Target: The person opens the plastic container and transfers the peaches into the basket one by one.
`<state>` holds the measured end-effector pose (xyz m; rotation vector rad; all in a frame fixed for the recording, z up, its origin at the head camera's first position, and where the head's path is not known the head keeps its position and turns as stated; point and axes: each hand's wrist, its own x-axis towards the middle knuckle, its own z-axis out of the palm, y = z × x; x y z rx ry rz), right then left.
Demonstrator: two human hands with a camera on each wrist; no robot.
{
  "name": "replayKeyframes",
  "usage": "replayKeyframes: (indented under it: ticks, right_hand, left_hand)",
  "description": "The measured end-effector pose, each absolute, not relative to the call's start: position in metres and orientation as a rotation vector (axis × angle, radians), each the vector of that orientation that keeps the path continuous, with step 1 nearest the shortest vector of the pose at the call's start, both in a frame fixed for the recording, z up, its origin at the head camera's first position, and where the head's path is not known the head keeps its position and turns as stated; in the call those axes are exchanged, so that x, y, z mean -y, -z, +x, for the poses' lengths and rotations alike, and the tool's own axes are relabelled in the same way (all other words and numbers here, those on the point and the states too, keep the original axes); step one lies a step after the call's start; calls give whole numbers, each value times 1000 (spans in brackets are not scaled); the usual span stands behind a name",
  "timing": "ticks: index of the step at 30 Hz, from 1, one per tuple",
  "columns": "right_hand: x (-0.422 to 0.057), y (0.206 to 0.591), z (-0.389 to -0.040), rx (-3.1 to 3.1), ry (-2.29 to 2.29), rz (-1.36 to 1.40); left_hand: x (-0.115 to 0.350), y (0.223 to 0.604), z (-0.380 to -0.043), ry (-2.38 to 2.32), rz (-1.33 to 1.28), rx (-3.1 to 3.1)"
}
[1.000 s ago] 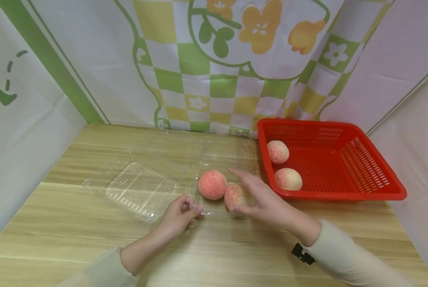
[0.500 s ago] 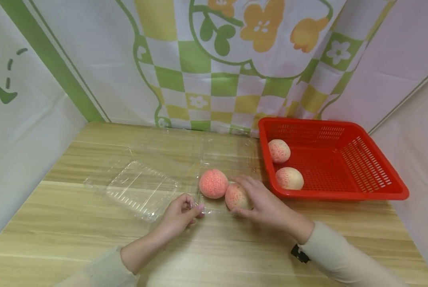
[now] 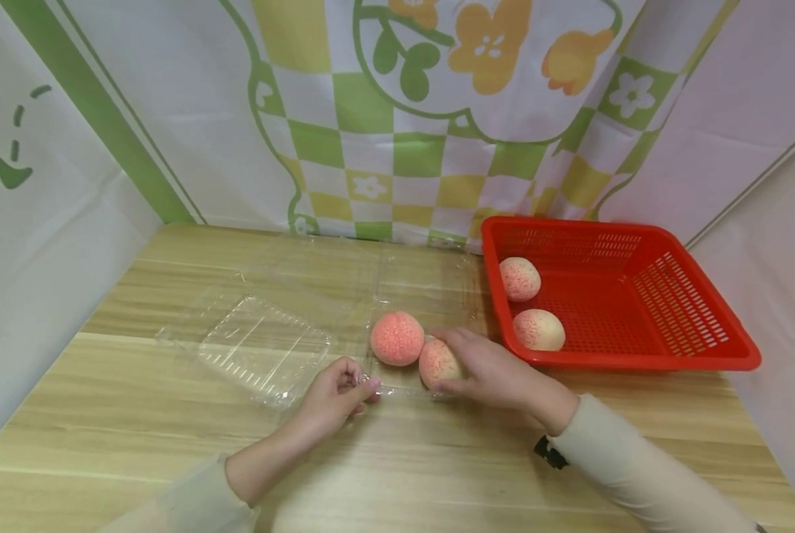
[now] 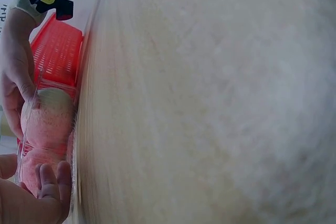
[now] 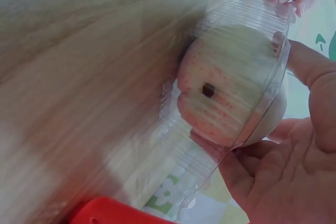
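Observation:
In the head view my left hand [image 3: 336, 396] pinches the front left corner of a clear plastic clamshell box [image 3: 404, 390], which lies with its lid folded back. A pink peach [image 3: 397, 339] sits in the box's left half. Beside it in the right half is a paler, speckled peach [image 3: 437, 365], gripped by my right hand [image 3: 494, 371] with thumb in front and fingers behind. The right wrist view shows this speckled peach [image 5: 226, 87] through the box's ribbed wall, its dark stem spot facing the camera. In the left wrist view the two peaches stand against each other.
A red plastic basket [image 3: 644, 361] stands at the right, its left edge close to the box. Two pale peaches, one farther back [image 3: 520, 279] and one nearer [image 3: 539, 330], lie along its left side. Another clear plastic box [image 3: 264, 348] lies left on the wooden table [image 3: 138, 414].
My right hand has drawn in from the right and its fingers have come round the speckled peach. My left hand keeps its hold on the box corner.

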<state>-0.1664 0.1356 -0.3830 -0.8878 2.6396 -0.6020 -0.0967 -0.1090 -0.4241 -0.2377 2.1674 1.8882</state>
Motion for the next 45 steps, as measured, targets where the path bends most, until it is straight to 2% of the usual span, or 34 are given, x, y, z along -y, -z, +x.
replayKeyframes:
  ticks: [21,45]
  right_hand:
    - [-135,391,-161,-2765,663,-905]
    - [-130,378,-151,-2866,801,-926]
  left_hand:
    - [111,428,-95,-1893,-222,-2180]
    - [110,427,-95,-1910,-225,-2177]
